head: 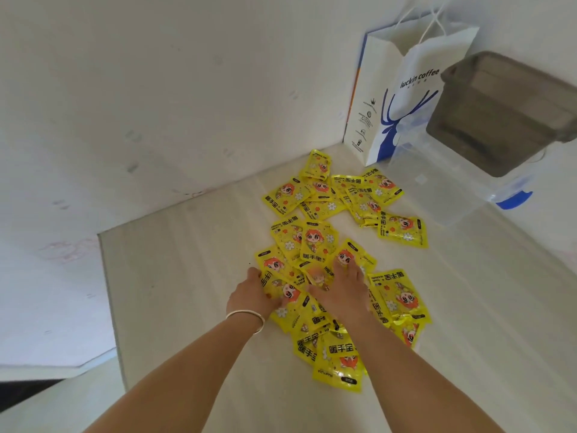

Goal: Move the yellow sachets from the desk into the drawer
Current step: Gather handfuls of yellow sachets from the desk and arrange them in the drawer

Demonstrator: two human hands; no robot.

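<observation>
Sachets (pixel 318 242) lie in a loose heap on the worktop (pixel 187 276). They look light, flat and slippery, so scoop several by their edges. Your left hand (pixel 254 293) grips one sachet; your right hand (pixel 340 289) presses flat on others.

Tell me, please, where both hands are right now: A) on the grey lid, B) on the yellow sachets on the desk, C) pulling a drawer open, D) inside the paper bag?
B: the left hand and right hand both lie on the sachets spread over the desk.
</observation>
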